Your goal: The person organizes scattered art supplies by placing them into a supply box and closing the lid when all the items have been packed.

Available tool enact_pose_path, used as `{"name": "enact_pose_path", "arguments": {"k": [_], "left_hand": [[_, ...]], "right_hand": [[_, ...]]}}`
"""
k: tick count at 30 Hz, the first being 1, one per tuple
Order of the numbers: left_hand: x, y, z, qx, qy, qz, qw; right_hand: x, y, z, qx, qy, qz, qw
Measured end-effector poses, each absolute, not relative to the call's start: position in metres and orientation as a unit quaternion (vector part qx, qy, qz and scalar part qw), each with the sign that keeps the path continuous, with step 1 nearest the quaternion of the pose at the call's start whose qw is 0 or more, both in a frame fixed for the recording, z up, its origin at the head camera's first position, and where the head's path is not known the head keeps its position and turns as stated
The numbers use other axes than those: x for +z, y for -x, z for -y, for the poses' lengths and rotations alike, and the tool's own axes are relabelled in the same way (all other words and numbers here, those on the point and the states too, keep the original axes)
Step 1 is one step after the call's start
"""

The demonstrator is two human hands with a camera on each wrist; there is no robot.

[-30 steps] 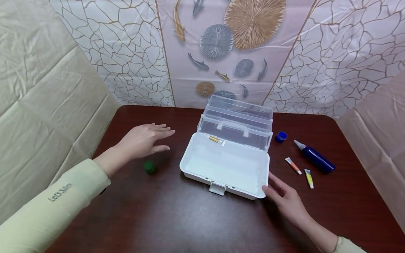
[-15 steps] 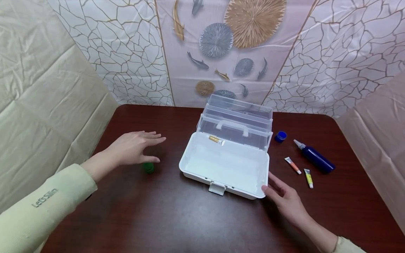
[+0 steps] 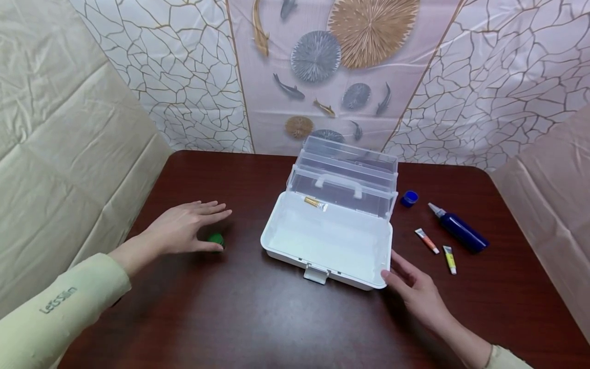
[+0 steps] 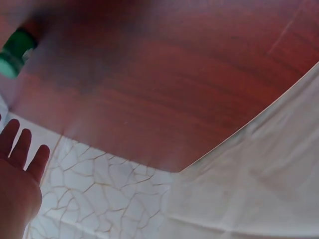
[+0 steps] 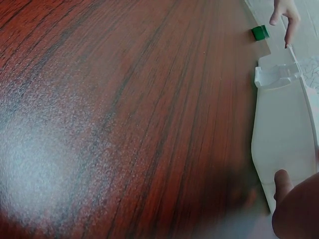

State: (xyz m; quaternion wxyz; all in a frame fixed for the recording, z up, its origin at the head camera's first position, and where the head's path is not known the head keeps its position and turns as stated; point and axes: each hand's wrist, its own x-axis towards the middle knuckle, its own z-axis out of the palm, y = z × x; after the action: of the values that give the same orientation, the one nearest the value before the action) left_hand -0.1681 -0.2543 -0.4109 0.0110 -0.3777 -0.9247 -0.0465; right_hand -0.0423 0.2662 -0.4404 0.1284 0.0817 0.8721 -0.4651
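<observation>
In the head view my left hand (image 3: 180,228) is spread with straight fingers and thumb beside a small green paint jar (image 3: 215,239). Its thumb overlaps the jar there. The left wrist view has the jar (image 4: 18,52) away from the fingertips (image 4: 39,160). With my right hand (image 3: 421,297) I hold the right front corner of a white plastic storage box (image 3: 283,256), thumb on the rim and fingers along the outer side. Its clear lid (image 3: 343,179) is raised at the back. Inside, near the back wall, lies a gold paint tube (image 3: 315,204).
To the right of the box are a blue paint jar (image 3: 409,199), a dark blue bottle (image 3: 463,232), an orange tube (image 3: 426,241) and a yellow tube (image 3: 449,260). Fabric walls (image 3: 198,77) enclose the dark wooden table (image 3: 258,328) at the back and sides.
My left hand has moved down and to the left, from above the green jar to beside it. The right hand and the box have stayed in place.
</observation>
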Motion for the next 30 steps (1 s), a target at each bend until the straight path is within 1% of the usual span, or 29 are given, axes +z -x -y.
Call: {"name": "enact_pose_path", "arguments": {"k": [9,14,21,30], "left_hand": [[-0.433,0.164,0.269,-0.064,0.387,0.919,0.023],[-0.441,0.163,0.274,-0.066,0.393,0.916,0.038],[-0.451,0.162,0.276,-0.072,0.402,0.911,0.055],[-0.461,0.162,0.276,-0.083,0.402,0.91,0.059]], "right_hand": [[-0.439,0.042,-0.266,-0.464,-0.086,-0.872,0.129],[-0.44,0.043,-0.266,-0.464,-0.085,-0.872,0.129],[-0.441,0.043,-0.266,-0.464,-0.083,-0.873,0.127],[-0.442,0.042,-0.266,-0.465,-0.082,-0.873,0.121]]}}
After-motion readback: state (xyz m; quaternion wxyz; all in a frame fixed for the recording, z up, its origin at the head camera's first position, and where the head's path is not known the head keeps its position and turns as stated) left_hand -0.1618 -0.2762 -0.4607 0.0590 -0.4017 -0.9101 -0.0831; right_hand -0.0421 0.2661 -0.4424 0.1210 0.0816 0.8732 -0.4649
